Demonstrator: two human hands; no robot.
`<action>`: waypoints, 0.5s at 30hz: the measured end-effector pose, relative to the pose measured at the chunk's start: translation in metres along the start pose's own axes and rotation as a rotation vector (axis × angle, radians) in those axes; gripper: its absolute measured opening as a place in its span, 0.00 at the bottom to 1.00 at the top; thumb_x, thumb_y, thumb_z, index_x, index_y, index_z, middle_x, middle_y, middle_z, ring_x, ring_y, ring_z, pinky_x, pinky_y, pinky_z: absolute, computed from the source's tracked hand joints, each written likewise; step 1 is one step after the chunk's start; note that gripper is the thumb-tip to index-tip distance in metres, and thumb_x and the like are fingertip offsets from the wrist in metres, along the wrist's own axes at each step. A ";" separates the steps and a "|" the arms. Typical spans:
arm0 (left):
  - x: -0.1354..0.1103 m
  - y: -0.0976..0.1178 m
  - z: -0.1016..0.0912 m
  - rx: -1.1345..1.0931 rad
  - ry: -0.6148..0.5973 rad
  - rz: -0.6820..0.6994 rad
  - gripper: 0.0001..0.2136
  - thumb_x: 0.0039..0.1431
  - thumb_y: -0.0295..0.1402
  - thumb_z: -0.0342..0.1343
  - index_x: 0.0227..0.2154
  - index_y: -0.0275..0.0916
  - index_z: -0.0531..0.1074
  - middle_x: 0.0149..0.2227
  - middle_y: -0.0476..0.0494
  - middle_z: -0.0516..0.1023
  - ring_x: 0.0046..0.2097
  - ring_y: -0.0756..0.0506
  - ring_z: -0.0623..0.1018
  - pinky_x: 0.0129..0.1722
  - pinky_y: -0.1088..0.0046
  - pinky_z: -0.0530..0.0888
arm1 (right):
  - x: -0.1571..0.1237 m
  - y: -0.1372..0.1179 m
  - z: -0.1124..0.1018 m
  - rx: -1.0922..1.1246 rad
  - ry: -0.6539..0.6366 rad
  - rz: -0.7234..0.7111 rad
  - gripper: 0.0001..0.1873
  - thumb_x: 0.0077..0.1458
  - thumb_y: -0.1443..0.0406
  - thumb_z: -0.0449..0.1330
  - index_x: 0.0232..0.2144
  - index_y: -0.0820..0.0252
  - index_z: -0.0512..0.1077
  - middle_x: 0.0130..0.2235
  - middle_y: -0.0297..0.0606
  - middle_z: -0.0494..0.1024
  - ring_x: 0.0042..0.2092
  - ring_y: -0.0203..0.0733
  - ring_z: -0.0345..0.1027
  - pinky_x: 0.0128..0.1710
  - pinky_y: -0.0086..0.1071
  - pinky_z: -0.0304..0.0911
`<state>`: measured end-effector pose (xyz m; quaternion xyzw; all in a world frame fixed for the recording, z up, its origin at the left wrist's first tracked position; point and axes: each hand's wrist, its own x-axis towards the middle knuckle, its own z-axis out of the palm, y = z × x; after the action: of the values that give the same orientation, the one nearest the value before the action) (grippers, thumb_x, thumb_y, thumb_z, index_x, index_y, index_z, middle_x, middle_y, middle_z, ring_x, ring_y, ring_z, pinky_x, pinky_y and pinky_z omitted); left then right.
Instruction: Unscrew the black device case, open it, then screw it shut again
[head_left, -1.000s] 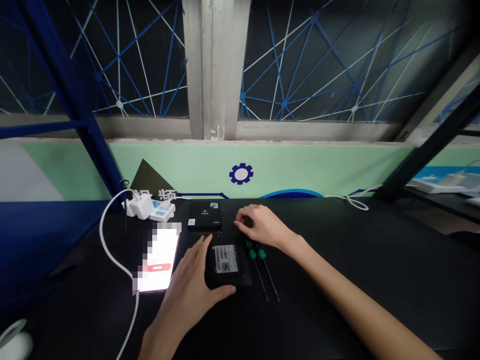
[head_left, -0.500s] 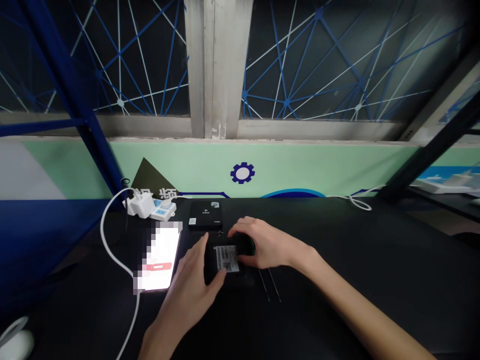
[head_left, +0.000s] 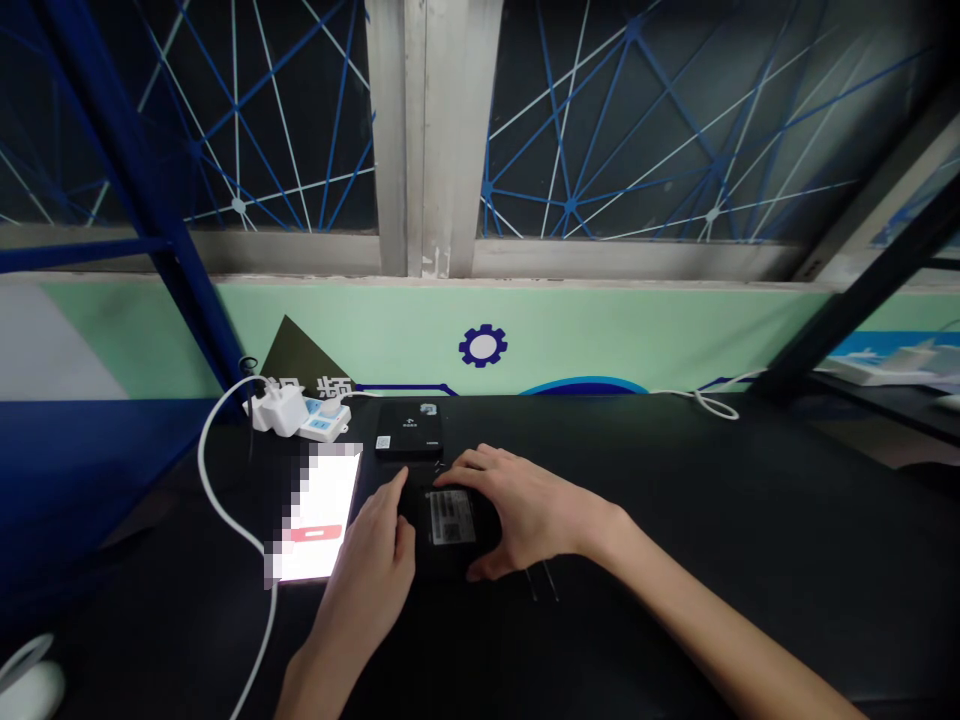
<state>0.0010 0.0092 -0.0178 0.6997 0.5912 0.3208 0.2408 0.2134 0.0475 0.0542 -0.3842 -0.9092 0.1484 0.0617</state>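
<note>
A small black box with a white label [head_left: 450, 520] lies on the black table [head_left: 675, 520]. My right hand [head_left: 525, 510] wraps over its right side, fingers across the far edge and thumb at the near edge. My left hand [head_left: 375, 570] presses against the box's left edge with curled fingers. Two screwdrivers [head_left: 544, 582] lie under my right hand; only their shafts show. A second black box [head_left: 409, 430] sits just behind.
A lit phone [head_left: 315, 515] lies left of my hands with a white cable [head_left: 217, 500] running to a power strip and white charger [head_left: 296, 415]. A white object [head_left: 30, 685] sits at the lower left. A white cable [head_left: 709, 402] lies by the wall.
My right hand came from the far side of the table onto the labelled box and now covers the screwdriver handles. My left hand drew back from lying over the box to its left edge.
</note>
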 end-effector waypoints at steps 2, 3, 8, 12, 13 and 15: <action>0.000 -0.001 0.001 0.011 0.007 0.006 0.25 0.65 0.30 0.39 0.65 0.35 0.60 0.63 0.37 0.68 0.63 0.41 0.70 0.61 0.56 0.68 | 0.000 -0.001 0.000 -0.006 0.004 -0.003 0.45 0.36 0.52 0.75 0.57 0.57 0.69 0.50 0.45 0.72 0.49 0.54 0.67 0.52 0.47 0.63; 0.001 -0.002 0.001 0.019 0.015 0.010 0.25 0.65 0.29 0.39 0.64 0.35 0.60 0.63 0.36 0.69 0.62 0.41 0.71 0.61 0.56 0.69 | 0.000 -0.002 0.000 -0.010 0.008 -0.002 0.44 0.35 0.53 0.75 0.56 0.56 0.69 0.49 0.45 0.71 0.48 0.54 0.67 0.52 0.48 0.63; 0.003 -0.001 0.002 0.079 0.074 0.040 0.24 0.65 0.31 0.40 0.62 0.33 0.62 0.60 0.34 0.71 0.61 0.39 0.71 0.60 0.54 0.69 | 0.000 -0.004 0.001 -0.042 0.011 0.000 0.35 0.34 0.53 0.74 0.46 0.56 0.72 0.47 0.43 0.70 0.46 0.53 0.65 0.48 0.46 0.64; 0.003 0.000 0.001 0.083 0.083 0.062 0.22 0.67 0.33 0.40 0.62 0.35 0.63 0.59 0.35 0.72 0.61 0.39 0.72 0.60 0.54 0.69 | 0.000 -0.005 0.000 -0.081 0.058 -0.035 0.30 0.32 0.52 0.74 0.37 0.57 0.70 0.45 0.41 0.69 0.44 0.50 0.63 0.46 0.44 0.63; 0.003 0.001 0.001 0.080 0.081 0.066 0.22 0.68 0.34 0.40 0.61 0.35 0.63 0.59 0.35 0.72 0.61 0.39 0.72 0.60 0.54 0.69 | 0.001 -0.005 0.000 -0.092 0.072 -0.043 0.30 0.32 0.52 0.74 0.36 0.57 0.69 0.44 0.41 0.69 0.43 0.50 0.63 0.46 0.44 0.63; 0.003 0.002 0.001 0.072 0.088 0.074 0.21 0.68 0.34 0.40 0.61 0.36 0.63 0.59 0.35 0.73 0.60 0.39 0.73 0.59 0.54 0.70 | 0.001 -0.004 -0.002 -0.105 0.093 -0.047 0.29 0.32 0.52 0.73 0.33 0.57 0.67 0.43 0.40 0.69 0.42 0.48 0.62 0.45 0.44 0.62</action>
<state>0.0028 0.0122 -0.0166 0.7146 0.5861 0.3382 0.1773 0.2104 0.0457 0.0578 -0.3717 -0.9207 0.0812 0.0872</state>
